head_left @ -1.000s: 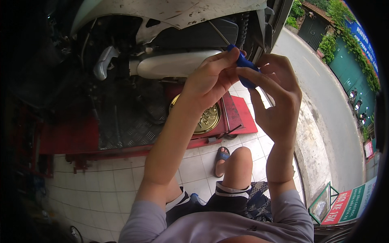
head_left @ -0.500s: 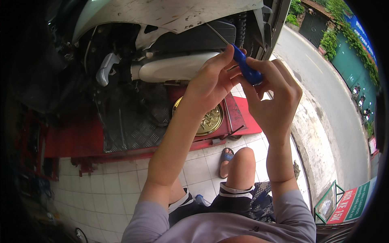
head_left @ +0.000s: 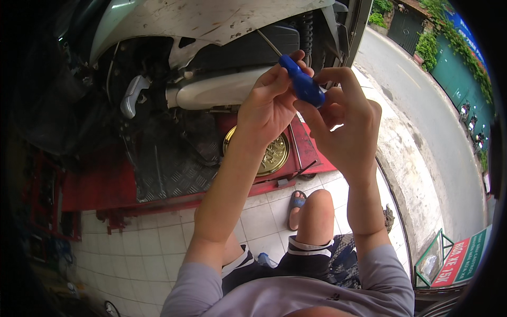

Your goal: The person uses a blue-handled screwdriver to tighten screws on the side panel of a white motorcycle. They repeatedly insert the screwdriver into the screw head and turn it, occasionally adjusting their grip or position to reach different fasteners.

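In the upper centre of the frame, the left hand and right hand both curl closed around a blue-handled screwdriver, its thin shaft pointing up-left toward the scooter's grey body panel.

Two hands, one blue screwdriver, one scooter, one gold tin, one red lift

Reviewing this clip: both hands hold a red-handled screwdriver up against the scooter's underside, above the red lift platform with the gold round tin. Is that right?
Not quite: the screwdriver has a blue handle, not red, as the head view shows. The rest stands: the left hand and right hand both hold it up by the scooter, above the red lift platform with the gold round tin.
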Available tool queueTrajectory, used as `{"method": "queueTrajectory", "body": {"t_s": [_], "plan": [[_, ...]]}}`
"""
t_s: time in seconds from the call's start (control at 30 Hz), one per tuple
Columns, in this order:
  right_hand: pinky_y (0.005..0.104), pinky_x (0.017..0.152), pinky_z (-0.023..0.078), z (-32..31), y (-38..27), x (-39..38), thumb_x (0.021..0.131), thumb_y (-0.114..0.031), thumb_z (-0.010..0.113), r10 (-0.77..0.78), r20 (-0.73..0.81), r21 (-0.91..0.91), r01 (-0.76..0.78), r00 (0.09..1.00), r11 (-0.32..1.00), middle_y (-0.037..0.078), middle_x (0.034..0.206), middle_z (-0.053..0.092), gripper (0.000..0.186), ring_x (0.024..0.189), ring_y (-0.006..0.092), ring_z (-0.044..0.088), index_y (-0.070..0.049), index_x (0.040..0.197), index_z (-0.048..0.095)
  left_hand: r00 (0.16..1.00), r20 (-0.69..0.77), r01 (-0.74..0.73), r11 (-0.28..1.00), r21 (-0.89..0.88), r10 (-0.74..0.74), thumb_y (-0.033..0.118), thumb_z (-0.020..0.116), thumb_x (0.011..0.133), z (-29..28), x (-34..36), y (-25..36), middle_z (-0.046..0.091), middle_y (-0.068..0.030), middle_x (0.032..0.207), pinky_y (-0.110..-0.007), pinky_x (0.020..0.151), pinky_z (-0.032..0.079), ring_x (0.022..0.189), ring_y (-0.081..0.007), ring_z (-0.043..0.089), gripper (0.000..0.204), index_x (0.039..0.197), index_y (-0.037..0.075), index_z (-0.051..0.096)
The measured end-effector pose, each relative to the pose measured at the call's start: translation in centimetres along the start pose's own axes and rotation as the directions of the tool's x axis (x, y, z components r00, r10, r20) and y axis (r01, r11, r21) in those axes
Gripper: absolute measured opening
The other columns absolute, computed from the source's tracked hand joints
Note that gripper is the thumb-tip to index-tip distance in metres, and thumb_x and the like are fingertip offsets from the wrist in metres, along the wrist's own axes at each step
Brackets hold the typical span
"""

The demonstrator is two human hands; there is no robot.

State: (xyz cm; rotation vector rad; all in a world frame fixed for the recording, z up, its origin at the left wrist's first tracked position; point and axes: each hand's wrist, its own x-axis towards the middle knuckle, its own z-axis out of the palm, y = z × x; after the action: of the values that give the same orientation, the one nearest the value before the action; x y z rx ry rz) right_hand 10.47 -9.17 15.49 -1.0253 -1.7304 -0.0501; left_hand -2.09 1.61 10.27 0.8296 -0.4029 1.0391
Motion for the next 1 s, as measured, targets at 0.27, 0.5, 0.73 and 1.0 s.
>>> {"method": "queueTrajectory", "body": {"t_s": [0.27,0.5,0.73,1.0], "plan": [[0.0340,0.059,0.052,-1.1,0.9,0.1,0.067,0.007,0.076,-0.311,0.033,-0.149,0.313,0.950,0.938,0.011,0.099,0.059,0.039,0.075,0.0233,0.068,-0.006,0.103,0.071,0.985,-0.080,0.150,0.988,-0.045,-0.153,0.020,0.067,0.094,1.0,0.2,0.6,0.061,-0.0114,0.113,-0.036,0.094,0.050,0.102,-0.0204,0.063,0.046,0.131,0.000,0.048],[0.0253,0.061,0.060,0.0,0.6,-0.2,0.070,0.005,0.080,-0.091,-0.120,0.106,0.104,0.989,0.989,0.010,0.107,0.062,0.054,0.082,0.0173,0.068,0.000,0.118,0.056,0.996,-0.081,0.036,0.999,-0.014,-0.037,0.017,0.068,0.093,-0.2,0.4,-0.7,0.060,-0.0128,0.116,-0.036,0.096,0.052,0.108,-0.0214,0.062,0.050,0.134,0.000,0.046],[0.0301,0.059,0.056,1.0,1.0,0.2,0.069,-0.001,0.082,-0.201,-0.206,-0.004,0.204,0.958,0.979,0.010,0.101,0.063,0.034,0.077,0.0215,0.069,-0.002,0.097,0.063,0.998,-0.055,-0.015,0.998,0.056,0.018,0.018,0.066,0.094,1.1,0.0,-0.7,0.057,-0.0156,0.125,-0.037,0.097,0.052,0.110,-0.0258,0.062,0.053,0.138,-0.001,0.043],[0.0338,0.080,0.054,0.3,1.5,0.2,0.064,0.011,0.070,-0.432,-0.062,-0.155,0.419,0.900,0.895,0.012,0.108,0.062,0.036,0.097,0.0277,0.064,-0.004,0.097,0.068,0.985,-0.096,0.151,0.983,0.102,-0.141,0.024,0.064,0.096,1.9,-0.2,0.5,0.063,-0.0128,0.117,-0.034,0.097,0.049,0.111,-0.0233,0.062,0.051,0.135,0.001,0.042]]}}
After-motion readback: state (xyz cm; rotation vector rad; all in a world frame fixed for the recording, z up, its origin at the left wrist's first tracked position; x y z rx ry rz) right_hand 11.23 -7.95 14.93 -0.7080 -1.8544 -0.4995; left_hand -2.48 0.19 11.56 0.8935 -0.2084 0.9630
